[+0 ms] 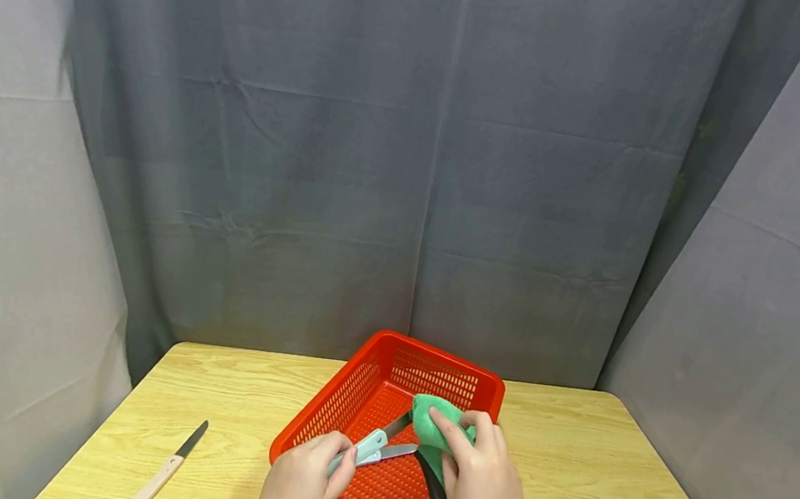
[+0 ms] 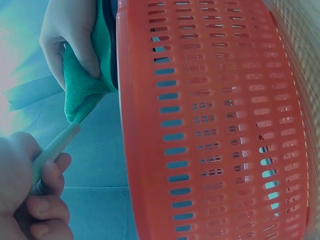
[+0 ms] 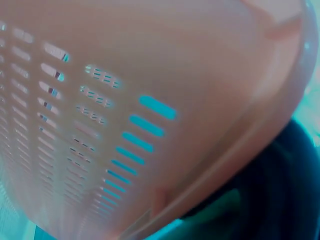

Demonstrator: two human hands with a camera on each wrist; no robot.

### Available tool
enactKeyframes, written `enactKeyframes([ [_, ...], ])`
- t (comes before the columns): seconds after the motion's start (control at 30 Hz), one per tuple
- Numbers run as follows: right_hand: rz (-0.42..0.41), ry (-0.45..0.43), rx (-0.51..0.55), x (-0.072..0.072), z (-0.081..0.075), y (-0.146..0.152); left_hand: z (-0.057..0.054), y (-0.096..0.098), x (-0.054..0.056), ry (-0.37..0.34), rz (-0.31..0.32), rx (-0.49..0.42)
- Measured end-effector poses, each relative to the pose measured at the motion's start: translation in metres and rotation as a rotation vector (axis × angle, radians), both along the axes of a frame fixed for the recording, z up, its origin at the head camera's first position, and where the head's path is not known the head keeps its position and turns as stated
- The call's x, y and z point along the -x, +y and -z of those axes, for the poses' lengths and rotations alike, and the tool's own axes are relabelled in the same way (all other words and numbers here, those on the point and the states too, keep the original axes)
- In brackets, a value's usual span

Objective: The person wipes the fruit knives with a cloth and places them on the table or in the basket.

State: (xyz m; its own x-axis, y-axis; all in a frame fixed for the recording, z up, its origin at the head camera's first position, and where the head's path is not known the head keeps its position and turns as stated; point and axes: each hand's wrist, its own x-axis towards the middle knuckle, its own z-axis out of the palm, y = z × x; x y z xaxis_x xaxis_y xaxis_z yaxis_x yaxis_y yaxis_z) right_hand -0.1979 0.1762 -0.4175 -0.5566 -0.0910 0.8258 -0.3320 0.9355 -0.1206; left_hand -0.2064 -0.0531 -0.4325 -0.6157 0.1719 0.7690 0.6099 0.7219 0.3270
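My left hand (image 1: 306, 479) grips two slim knives (image 1: 370, 444) with pale blue handles, held over the red basket (image 1: 383, 483). One blade runs into a green cloth (image 1: 435, 420); the other blade (image 1: 399, 449) points right, just below it. The cloth is bunched in my right hand (image 1: 488, 486), pinched between thumb and fingers, and a black part of it hangs beneath. In the left wrist view, one pale handle (image 2: 57, 145) sticks up from the left hand (image 2: 30, 195), its blade hidden by the cloth. The right wrist view shows mostly the basket's side (image 3: 200, 75) and dark material (image 3: 270, 190).
On the light wood table (image 1: 581, 480), a knife (image 1: 168, 465) with a beige handle and dark blade lies to the left. The basket has slotted walls and stands at an angle. A grey curtain (image 1: 322, 152) hangs behind the table, with pale cloth at both sides.
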Motion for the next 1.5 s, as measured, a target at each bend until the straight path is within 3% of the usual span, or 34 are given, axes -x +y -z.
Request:
enactKeyframes([
  [0.23, 0.069, 0.038, 0.074, -0.002, -0.006, 0.003, 0.000, 0.000, 0.001, 0.002, -0.013, -0.013],
  [0.57, 0.052, 0.085, 0.072, -0.005, -0.009, 0.002, -0.001, -0.001, 0.000, -0.099, -0.054, -0.037],
  [0.87, 0.038, 0.095, 0.070, -0.006, -0.011, 0.002, 0.000, 0.000, 0.001, -0.096, -0.091, -0.063],
  [1.07, 0.028, 0.085, 0.061, -0.007, -0.011, 0.001, 0.004, 0.000, 0.004, -0.159, -0.137, -0.058],
  [1.17, 0.026, 0.076, 0.055, -0.008, -0.011, 0.001, 0.005, 0.000, 0.005, -0.185, -0.129, -0.060],
  [1.5, 0.023, 0.065, 0.053, -0.008, -0.011, 0.001, 0.011, -0.001, 0.011, -0.111, -0.140, -0.044],
])
